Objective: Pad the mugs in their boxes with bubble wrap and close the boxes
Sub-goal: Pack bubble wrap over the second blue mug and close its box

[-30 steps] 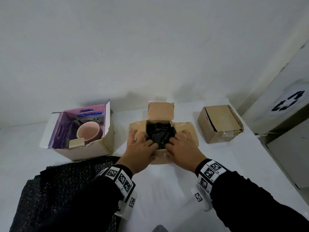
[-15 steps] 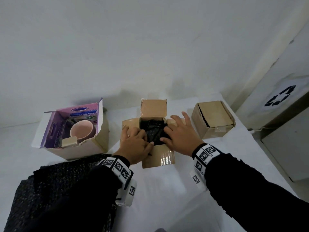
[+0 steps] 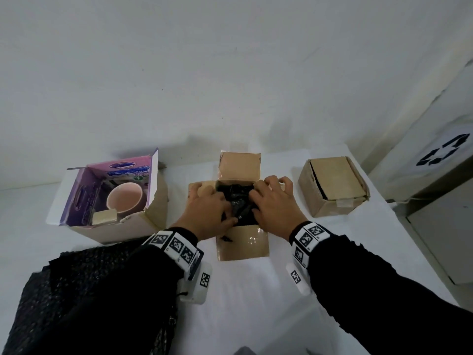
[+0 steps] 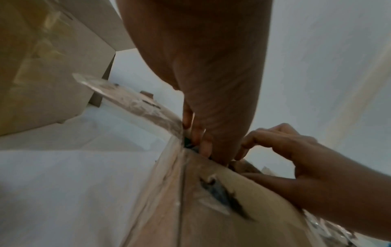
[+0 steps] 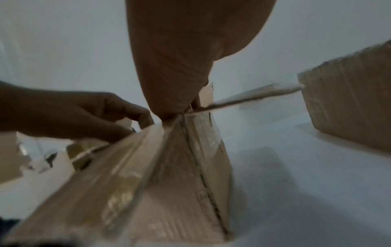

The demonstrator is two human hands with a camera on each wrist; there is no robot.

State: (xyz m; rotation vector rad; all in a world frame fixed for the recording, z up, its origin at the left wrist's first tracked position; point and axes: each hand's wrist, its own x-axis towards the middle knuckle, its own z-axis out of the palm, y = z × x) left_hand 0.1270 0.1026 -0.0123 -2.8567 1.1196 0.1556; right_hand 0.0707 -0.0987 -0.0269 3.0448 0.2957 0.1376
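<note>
The middle brown box (image 3: 243, 243) stands open, its far flap upright and its near flap hanging down in front. Crumpled black bubble wrap (image 3: 238, 198) fills it and hides any mug inside. My left hand (image 3: 207, 208) reaches in from the left, and its fingers (image 4: 203, 143) point down into the wrap. My right hand (image 3: 273, 206) is on the right side, with bent fingers resting over the wrap and the right rim. At the left, a pink mug (image 3: 125, 198) sits bare in an open box with a purple lining (image 3: 153, 211).
A closed brown box (image 3: 332, 185) stands at the right, close to my right hand. A sheet of black bubble wrap (image 3: 76, 278) lies at the near left under my left arm. A white bin with a recycling mark (image 3: 448, 162) stands beyond the white table's (image 3: 256, 303) right edge.
Both hands have moved from the near flap onto the black wrap inside the middle box. The near flap has dropped down in front.
</note>
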